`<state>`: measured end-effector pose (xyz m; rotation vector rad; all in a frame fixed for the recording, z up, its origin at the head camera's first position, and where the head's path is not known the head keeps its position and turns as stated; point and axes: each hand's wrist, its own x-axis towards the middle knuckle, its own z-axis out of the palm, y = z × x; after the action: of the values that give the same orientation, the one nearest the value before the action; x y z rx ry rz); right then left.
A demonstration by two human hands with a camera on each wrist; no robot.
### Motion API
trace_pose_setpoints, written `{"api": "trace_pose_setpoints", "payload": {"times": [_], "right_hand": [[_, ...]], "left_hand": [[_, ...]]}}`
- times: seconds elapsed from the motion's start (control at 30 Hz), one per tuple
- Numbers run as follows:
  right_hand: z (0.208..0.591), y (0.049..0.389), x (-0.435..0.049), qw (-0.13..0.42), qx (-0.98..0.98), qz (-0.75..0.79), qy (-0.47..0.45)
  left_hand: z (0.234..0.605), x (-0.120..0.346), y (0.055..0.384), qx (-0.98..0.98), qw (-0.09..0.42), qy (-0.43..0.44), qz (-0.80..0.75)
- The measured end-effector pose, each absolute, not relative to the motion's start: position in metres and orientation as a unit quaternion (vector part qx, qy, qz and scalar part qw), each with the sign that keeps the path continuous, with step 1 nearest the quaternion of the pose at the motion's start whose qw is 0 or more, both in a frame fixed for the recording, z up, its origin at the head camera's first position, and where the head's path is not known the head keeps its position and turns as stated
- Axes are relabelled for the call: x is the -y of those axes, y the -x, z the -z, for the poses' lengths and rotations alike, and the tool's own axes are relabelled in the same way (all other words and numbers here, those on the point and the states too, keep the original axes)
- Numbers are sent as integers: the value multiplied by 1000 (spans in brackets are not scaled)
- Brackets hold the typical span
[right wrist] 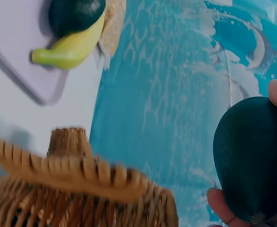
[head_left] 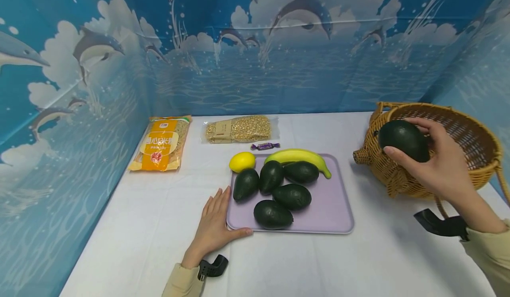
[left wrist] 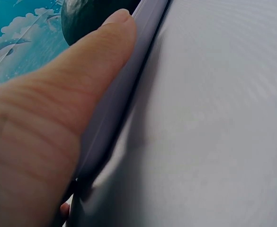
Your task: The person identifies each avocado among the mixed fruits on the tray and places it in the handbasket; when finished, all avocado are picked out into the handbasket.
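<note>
My right hand (head_left: pixel 446 164) grips a dark green avocado (head_left: pixel 403 140), thumb on one side and fingers on the other. It is held over the front of a wicker basket (head_left: pixel 484 140) shaped like a pig; in the right wrist view the avocado (right wrist: pixel 252 158) hangs beside the woven rim. My left hand (head_left: pixel 215 221) rests at the near left corner of a lilac tray (head_left: pixel 326 208), fingers straight along its side and thumb at its front edge. Several avocados (head_left: pixel 272 214) lie on the tray with a banana (head_left: pixel 299 156) and a lemon (head_left: pixel 242 161).
Behind the tray lie a purple-wrapped candy (head_left: pixel 265 146) and a clear bag of yellow kernels (head_left: pixel 243 129). An orange-labelled food packet (head_left: pixel 161 144) is at the back left. A dolphin-print curtain (head_left: pixel 255 67) closes off the back and sides of the white-covered table (head_left: pixel 131 244).
</note>
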<state>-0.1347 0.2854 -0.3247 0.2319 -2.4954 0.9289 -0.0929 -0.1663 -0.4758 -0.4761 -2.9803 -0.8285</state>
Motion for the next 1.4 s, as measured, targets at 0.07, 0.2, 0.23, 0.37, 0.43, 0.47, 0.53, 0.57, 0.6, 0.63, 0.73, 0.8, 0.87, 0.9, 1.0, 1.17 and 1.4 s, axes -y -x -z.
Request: {"api": "trace_pose_setpoints", "payload": {"times": [0.07, 0.2, 0.23, 0.37, 0.43, 0.47, 0.53, 0.57, 0.6, 0.63, 0.73, 0.8, 0.87, 0.9, 1.0, 1.17, 1.4], "right_hand": [[325, 136, -290, 233, 914, -323, -74], [326, 139, -301, 227, 924, -302, -53], [326, 139, -304, 225, 926, -299, -49], [327, 141, -314, 218, 934, -284, -19], [328, 142, -319, 211, 933, -292, -7], [328, 143, -322, 207, 933, -295, 0], [332, 146, -331, 203, 932, -299, 14], [333, 148, -336, 200, 929, -310, 14], [337, 151, -343, 203, 928, -311, 15], [343, 154, -350, 209, 929, -305, 21], [353, 160, -364, 211, 932, -292, 42], [351, 160, -364, 199, 934, -292, 55], [343, 156, -358, 176, 936, -300, 60], [339, 154, -355, 166, 936, -304, 61], [341, 157, -362, 154, 941, -295, 63], [373, 179, -401, 143, 947, -280, 69], [363, 172, -389, 113, 949, -281, 82]], "left_hand": [[476, 166, 93, 953, 6, 152, 264], [476, 166, 93, 953, 7, 153, 261], [476, 166, 93, 953, 7, 153, 261], [475, 166, 93, 953, 7, 153, 261], [475, 166, 93, 953, 7, 153, 262], [475, 166, 93, 953, 7, 153, 261], [475, 166, 93, 953, 8, 153, 261], [475, 166, 93, 953, 8, 153, 260], [474, 166, 93, 953, 8, 153, 260], [474, 166, 93, 953, 8, 153, 260], [474, 166, 93, 953, 9, 153, 260], [474, 166, 93, 953, 9, 153, 261], [474, 166, 93, 953, 8, 152, 262], [474, 166, 93, 953, 8, 152, 261], [474, 166, 93, 953, 8, 152, 262], [475, 166, 93, 953, 7, 151, 264], [475, 165, 93, 952, 7, 150, 267]]}}
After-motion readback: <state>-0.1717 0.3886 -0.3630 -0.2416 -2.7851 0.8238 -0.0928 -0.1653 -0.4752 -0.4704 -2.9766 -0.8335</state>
